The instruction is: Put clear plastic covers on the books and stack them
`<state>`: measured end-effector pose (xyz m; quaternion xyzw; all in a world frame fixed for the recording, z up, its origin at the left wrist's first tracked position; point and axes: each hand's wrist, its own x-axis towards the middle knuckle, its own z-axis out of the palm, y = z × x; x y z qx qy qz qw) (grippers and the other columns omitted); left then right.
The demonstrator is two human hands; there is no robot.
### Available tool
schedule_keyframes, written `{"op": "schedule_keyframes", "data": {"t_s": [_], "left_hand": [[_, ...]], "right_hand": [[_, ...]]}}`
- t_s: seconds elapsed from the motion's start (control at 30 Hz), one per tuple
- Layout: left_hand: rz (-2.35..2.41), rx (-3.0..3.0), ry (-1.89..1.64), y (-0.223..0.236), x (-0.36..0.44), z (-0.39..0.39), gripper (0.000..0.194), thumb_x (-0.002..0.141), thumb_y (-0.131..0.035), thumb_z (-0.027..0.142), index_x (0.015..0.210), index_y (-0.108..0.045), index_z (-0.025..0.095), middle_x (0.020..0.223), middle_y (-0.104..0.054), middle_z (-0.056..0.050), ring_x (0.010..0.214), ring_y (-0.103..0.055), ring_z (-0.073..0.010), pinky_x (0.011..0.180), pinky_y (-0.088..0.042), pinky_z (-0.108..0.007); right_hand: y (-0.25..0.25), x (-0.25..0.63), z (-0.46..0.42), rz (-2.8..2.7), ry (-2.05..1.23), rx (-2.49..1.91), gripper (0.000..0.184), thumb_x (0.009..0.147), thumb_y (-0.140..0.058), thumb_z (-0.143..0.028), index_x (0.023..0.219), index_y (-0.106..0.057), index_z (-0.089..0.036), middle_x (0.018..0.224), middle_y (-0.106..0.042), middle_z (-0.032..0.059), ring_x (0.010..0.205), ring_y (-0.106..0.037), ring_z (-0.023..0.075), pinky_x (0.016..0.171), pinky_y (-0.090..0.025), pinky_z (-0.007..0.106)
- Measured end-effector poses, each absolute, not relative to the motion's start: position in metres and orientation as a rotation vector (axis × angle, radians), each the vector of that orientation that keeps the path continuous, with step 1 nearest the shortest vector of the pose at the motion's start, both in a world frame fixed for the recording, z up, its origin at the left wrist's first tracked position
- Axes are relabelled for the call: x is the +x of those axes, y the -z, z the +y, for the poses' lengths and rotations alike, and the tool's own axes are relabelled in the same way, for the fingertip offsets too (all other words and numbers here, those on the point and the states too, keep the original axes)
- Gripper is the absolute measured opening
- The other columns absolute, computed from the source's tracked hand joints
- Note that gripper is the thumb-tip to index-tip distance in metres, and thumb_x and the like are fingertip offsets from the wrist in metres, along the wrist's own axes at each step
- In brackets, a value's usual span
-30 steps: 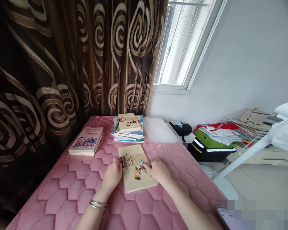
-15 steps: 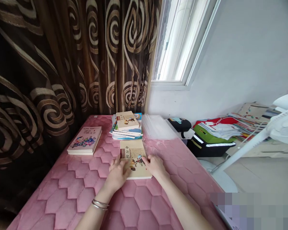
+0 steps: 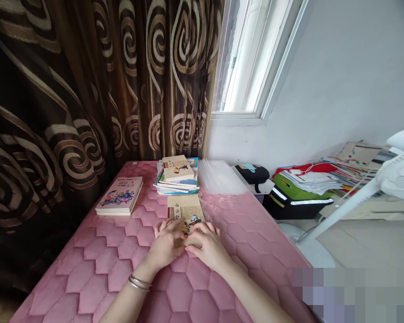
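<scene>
A cream paperback book [image 3: 189,208] with Chinese characters and small painted figures on its cover lies flat in front of me. My left hand [image 3: 166,241], with two silver bangles at the wrist, holds its lower left corner, fingers curved along the side and thumb at the near edge. My right hand [image 3: 207,243] grips the lower right corner, its thumb close to the left one. Both hands cover the book's near end. Just beyond it stands a stack of books [image 3: 161,187], topped by a similar smaller-looking cream book [image 3: 178,168].
Pink quilted hexagon padding [image 3: 121,269] covers the surface. Two pinkish books [image 3: 120,195] lie stacked at the left. Clear plastic sleeves [image 3: 222,177] sit at the back right. Beyond the right edge are a black-and-green box [image 3: 292,206] and a white fan [image 3: 350,206].
My right hand has moved from the book's right side down and left to its near corner, its thumb now close to my left hand. My left hand stays nearly in place.
</scene>
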<state>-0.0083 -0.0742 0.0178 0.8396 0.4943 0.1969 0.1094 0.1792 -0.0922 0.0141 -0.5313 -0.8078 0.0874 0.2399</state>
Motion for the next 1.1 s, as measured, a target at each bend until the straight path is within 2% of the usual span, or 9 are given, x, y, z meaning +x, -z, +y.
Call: {"op": "schedule_keyframes", "data": {"t_s": [0.1,0.23,0.43,0.67,0.83,0.93,1.0,1.1], "left_hand": [[1.43,2.5,-0.518,-0.028,-0.017,-0.076,0.03,0.068,-0.074,0.026,0.096,-0.071,0.037,0.141,-0.048,0.001,0.131,-0.031,-0.0329,0.103,-0.02,-0.057],[1.442,2.517,-0.444,-0.037,-0.039,-0.078,0.036,0.069,-0.071,0.022,0.1,-0.07,0.04,0.139,-0.049,0.002,0.131,-0.032,-0.0328,0.103,-0.018,-0.058],[1.449,2.448,-0.452,-0.028,-0.056,-0.081,0.041,0.072,-0.07,0.022,0.107,-0.067,0.042,0.141,-0.049,0.004,0.131,-0.033,-0.0307,0.105,-0.018,-0.058],[1.448,2.422,-0.515,-0.026,-0.053,-0.083,0.045,0.071,-0.066,0.017,0.109,-0.066,0.041,0.141,-0.049,0.002,0.131,-0.034,-0.0299,0.104,-0.021,-0.055],[1.469,2.461,-0.546,-0.029,-0.04,-0.085,0.035,0.069,-0.067,0.018,0.099,-0.07,0.035,0.139,-0.051,0.001,0.13,-0.034,-0.0314,0.104,-0.02,-0.054],[1.412,2.503,-0.579,-0.028,-0.02,-0.088,0.026,0.071,-0.068,0.023,0.096,-0.07,0.031,0.137,-0.053,0.0,0.129,-0.035,-0.0314,0.105,-0.017,-0.055],[1.379,2.522,-0.591,-0.028,-0.006,-0.09,0.023,0.073,-0.067,0.024,0.096,-0.069,0.03,0.133,-0.056,-0.001,0.129,-0.036,-0.0311,0.105,-0.018,-0.055],[1.392,2.532,-0.601,-0.029,0.007,-0.091,0.023,0.076,-0.063,0.019,0.096,-0.069,0.03,0.127,-0.06,-0.002,0.127,-0.038,-0.0294,0.104,-0.02,-0.055]], "right_hand": [[-0.014,0.191,-0.091,-2.246,-0.214,-1.437,0.016,0.081,-0.067,-0.041,0.096,-0.068,-0.037,0.111,-0.059,0.0,0.107,-0.046,0.0234,0.084,-0.035,0.038],[-0.012,0.218,-0.094,-2.247,-0.184,-1.455,0.012,0.085,-0.062,-0.038,0.092,-0.071,-0.035,0.114,-0.061,0.002,0.108,-0.047,0.0245,0.087,-0.036,0.041],[-0.005,0.241,-0.097,-2.274,-0.212,-1.449,0.028,0.091,-0.049,-0.025,0.107,-0.067,-0.04,0.122,-0.059,0.001,0.115,-0.045,0.0244,0.092,-0.037,0.044],[-0.008,0.239,-0.099,-2.298,-0.23,-1.421,0.03,0.092,-0.047,-0.025,0.11,-0.065,-0.042,0.125,-0.057,0.0001,0.117,-0.045,0.0236,0.094,-0.037,0.044],[-0.015,0.232,-0.101,-2.302,-0.195,-1.427,0.023,0.091,-0.048,-0.027,0.099,-0.068,-0.034,0.124,-0.057,0.0019,0.115,-0.045,0.0244,0.091,-0.038,0.042],[-0.017,0.218,-0.101,-2.285,-0.137,-1.457,0.014,0.086,-0.057,-0.036,0.09,-0.067,-0.028,0.125,-0.056,0.0034,0.115,-0.044,0.0263,0.09,-0.037,0.043],[-0.017,0.203,-0.101,-2.272,-0.096,-1.463,0.019,0.081,-0.063,-0.043,0.091,-0.066,-0.026,0.126,-0.056,0.0049,0.116,-0.043,0.0278,0.091,-0.036,0.044],[-0.015,0.184,-0.099,-2.258,-0.069,-1.458,0.024,0.081,-0.065,-0.043,0.097,-0.064,-0.026,0.126,-0.056,0.0055,0.118,-0.042,0.0281,0.094,-0.034,0.045]]}}
